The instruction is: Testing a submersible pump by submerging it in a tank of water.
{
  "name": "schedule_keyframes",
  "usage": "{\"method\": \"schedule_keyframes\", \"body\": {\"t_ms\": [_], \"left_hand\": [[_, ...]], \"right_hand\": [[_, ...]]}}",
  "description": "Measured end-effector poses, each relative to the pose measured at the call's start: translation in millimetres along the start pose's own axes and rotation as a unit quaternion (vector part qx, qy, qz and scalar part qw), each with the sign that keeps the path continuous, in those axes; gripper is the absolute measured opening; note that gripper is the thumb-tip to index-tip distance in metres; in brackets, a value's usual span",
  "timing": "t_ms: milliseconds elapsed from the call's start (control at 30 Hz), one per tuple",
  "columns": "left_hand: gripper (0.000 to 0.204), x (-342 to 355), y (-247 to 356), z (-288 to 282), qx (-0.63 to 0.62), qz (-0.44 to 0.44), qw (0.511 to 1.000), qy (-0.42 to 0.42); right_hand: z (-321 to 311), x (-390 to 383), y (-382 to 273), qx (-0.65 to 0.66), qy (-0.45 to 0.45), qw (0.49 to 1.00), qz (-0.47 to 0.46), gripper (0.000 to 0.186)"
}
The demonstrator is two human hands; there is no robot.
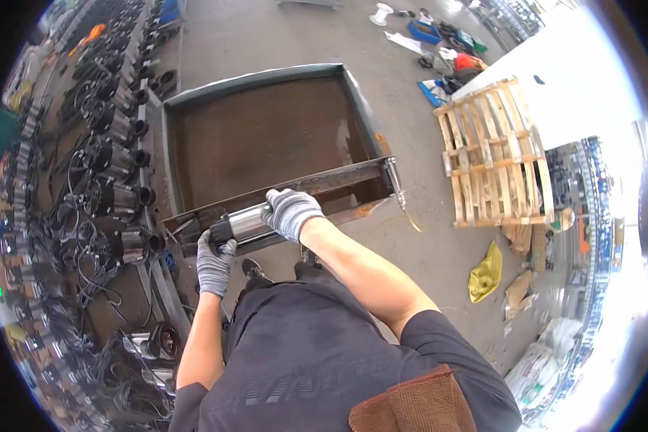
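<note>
A shiny silver metal cylinder with a black end (246, 222) lies sideways above the rusty rails at the near side of a large metal tank (255, 81). My left hand (214, 268), in a grey striped glove, closes around the black end from the near left. Over the cylinder's right end, my gloved right hand (293, 214) is wrapped, hiding that end. I cannot tell whether the cylinder rests on the rails (338, 176) or is held just above them. Brown, murky liquid or residue covers the inside of the tank.
Rows of silver cylinders with black fittings and cables (115, 194) stand along the left. A slim metal rod fitting (394, 181) is fixed at the rail's right end. Further right are a wooden pallet (493, 155) and a yellow sack (486, 273). A brown cloth (414, 403) lies over my clothing.
</note>
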State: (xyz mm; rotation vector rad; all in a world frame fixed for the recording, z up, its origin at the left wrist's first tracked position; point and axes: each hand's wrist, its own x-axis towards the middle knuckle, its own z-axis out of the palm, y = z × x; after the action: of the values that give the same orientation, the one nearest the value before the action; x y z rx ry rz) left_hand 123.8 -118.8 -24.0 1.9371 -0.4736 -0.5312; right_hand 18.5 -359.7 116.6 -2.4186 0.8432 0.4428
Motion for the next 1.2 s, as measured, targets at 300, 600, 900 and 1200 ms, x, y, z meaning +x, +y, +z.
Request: {"method": "schedule_keyframes", "body": {"t_ms": [300,600,900,1200], "left_hand": [[0.069,-5,56,4,0.086,-0.078,0.993,0.01],[0.065,1,50,5,0.115,-0.053,0.992,-0.011],[0.066,7,28,-6,0.122,-0.056,0.991,-0.019],[0.066,11,41,-1,0.155,-0.067,0.985,-0.039]], "right_hand": [[19,-64,241,0.176,0.294,0.871,0.352,0.046],[109,-28,350,0.542,0.403,0.7,0.231,0.034],[96,-42,302,0.813,0.349,0.454,0.099,0.009],[97,-47,203,0.752,0.091,0.652,0.035,0.016]]}}
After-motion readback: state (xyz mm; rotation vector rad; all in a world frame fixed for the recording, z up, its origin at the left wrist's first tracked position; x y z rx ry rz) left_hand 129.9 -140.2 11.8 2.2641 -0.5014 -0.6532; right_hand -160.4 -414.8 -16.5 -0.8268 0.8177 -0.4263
